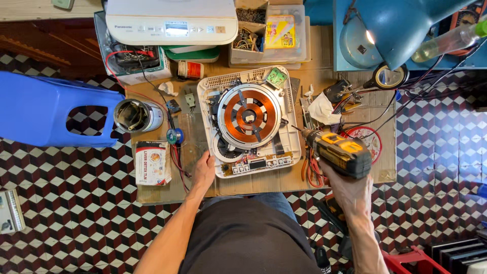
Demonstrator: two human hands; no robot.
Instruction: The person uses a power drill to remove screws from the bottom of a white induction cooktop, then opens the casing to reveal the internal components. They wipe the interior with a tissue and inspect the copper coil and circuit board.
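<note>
Cordless drill (339, 151), yellow and black, sits in our right hand (350, 189), fingers wrapped tight round the handle, so that grip is closed on it. We're holding it up over the right side of the tabletop (253, 185), bit pointing left toward the opened cooker (248, 122). The bit tip looks just beside the cooker's right edge, but we can't tell if it's touching.

Our left hand (204, 171) lies flat on the tabletop by the cooker's lower left corner, fingers reaching the white shell. It's holding nothing; the hand is spread open.

The cooker itself is in the middle of the tabletop, lid off, with a round copper coil (248, 115) showing in the centre, a small green circuit board (277, 77) at the top right corner and a strip of buttons along the near edge.

Under the drill we've got some red-handled pliers (310, 171) on the tabletop, and a crumpled white rag (322, 108) further up. To the left of the cooker there's a spool of solder (175, 136), a shiny metal can (136, 115), and a small white box (152, 162) near the front edge. A blue plastic stool (50, 109) stands on the checkered floor to the left. At the back, a white appliance (171, 20) sits on top of stuff, and a blue desk lamp (401, 25) hangs over the right side.
</note>
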